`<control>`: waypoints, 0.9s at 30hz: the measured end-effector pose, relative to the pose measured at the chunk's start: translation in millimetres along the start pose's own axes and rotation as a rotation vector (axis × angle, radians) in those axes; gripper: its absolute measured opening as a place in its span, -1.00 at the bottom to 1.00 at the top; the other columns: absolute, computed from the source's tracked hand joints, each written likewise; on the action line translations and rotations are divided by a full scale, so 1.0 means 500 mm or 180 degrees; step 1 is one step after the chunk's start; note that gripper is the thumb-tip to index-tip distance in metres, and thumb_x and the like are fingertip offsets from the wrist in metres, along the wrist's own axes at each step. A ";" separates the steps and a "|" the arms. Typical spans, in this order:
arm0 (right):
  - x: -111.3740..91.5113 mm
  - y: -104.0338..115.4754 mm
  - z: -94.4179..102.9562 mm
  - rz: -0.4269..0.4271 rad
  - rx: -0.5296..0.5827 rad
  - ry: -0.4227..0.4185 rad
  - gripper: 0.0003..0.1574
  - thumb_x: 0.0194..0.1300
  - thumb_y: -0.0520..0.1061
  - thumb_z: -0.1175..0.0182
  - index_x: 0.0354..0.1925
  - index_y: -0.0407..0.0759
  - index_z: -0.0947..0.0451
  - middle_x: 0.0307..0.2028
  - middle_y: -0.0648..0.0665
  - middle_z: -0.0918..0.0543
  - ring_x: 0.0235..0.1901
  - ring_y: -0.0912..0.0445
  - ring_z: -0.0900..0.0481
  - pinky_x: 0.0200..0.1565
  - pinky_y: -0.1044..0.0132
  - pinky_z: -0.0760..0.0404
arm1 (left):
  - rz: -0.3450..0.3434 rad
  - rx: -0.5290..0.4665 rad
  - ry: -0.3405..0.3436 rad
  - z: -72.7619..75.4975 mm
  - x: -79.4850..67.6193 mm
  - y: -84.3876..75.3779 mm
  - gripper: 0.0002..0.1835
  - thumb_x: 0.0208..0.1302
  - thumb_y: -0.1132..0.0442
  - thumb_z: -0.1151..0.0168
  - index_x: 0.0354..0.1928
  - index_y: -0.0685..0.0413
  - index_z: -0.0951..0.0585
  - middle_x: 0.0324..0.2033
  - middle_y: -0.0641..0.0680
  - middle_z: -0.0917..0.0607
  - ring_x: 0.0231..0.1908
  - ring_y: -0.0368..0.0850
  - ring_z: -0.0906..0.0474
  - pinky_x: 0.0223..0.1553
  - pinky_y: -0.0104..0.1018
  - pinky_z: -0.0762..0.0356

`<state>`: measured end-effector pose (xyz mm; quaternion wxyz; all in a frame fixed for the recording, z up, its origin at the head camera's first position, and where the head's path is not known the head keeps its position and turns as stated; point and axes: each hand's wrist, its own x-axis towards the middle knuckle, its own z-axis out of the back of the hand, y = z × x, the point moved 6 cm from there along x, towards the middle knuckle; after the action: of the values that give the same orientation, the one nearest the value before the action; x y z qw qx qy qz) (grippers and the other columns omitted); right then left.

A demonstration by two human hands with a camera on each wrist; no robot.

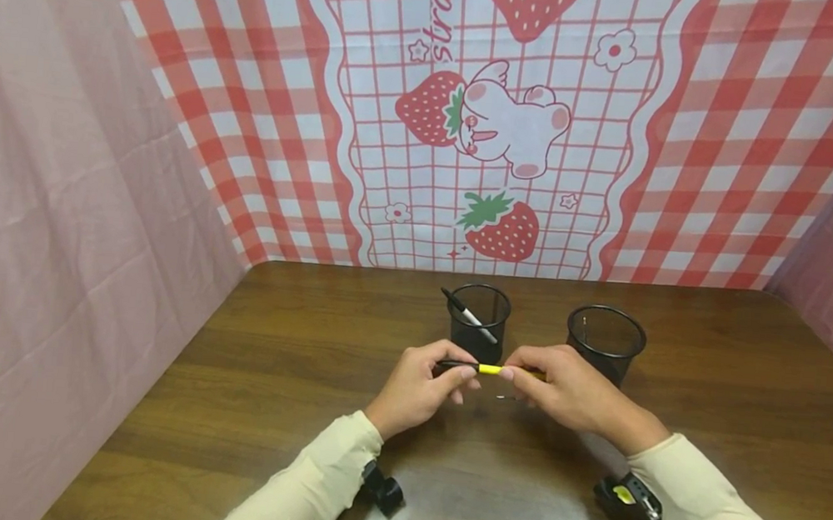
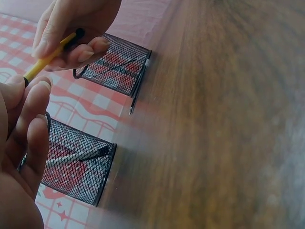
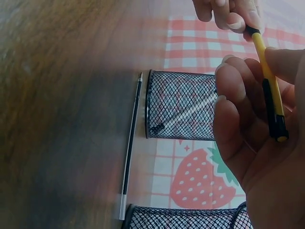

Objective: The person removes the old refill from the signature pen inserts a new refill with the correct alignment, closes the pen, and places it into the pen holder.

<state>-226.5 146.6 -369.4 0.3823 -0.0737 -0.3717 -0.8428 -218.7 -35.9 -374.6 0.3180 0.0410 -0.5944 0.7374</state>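
Observation:
A ballpoint pen barrel [image 1: 490,369], yellow with black parts, is held level between both hands above the table. Its black end is pinched by the thumb and fingers of my left hand [image 1: 413,387]. My right hand [image 1: 571,390] grips the yellow length between thumb and fingers, and the black clip [image 3: 268,102] shows along it in the right wrist view. Below the hands, a thin ink refill [image 3: 131,148] with a dark tube and metal tip lies on the wooden table [image 1: 284,381].
Just beyond the hands stand two black mesh cups. The left cup [image 1: 457,331] holds a white marker [image 1: 468,313] with a black cap, leaning. The right cup [image 1: 606,360] has a thin piece [image 1: 584,330] inside. A strawberry-print cloth [image 1: 420,227] hangs behind the table.

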 end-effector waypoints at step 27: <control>0.001 0.006 0.000 0.0057 -0.0206 -0.0035 -0.94 0.36 -0.04 -0.33 -0.26 0.06 -0.63 -0.52 0.19 -0.60 -0.56 0.31 -0.46 -0.56 0.39 -0.49 | 0.0034 -0.0102 0.0080 -0.003 0.002 0.040 -0.90 0.39 0.46 -0.20 -0.12 0.31 -0.64 -0.38 0.22 -0.77 -0.56 -0.05 -0.62 -0.47 0.16 -0.65</control>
<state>-224.8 145.0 -367.6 0.3853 -0.0939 -0.3456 -0.8505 -229.3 -35.9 -391.6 0.3221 0.0234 -0.6023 0.7300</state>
